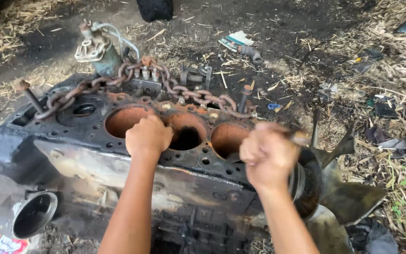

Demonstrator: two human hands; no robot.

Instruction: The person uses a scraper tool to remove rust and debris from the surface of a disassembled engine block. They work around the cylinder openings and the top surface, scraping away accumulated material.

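Note:
A rusty, blackened engine block [95,155] lies on the ground with three round cylinder bores facing up. My left hand [148,136] is a closed fist resting on the deck between the left bore [123,121] and the middle bore [186,134]; what it holds is hidden. My right hand [269,155] is blurred and gripped around a thin tool handle [299,137] above the right bore [229,138]. A rusty chain [132,77] drapes across the far side of the block.
A fan blade [348,188] and pulley sit at the block's right end. A round pipe opening [34,215] is at the lower left. Straw, scraps and a blue-white packet [233,40] litter the oily dirt beyond.

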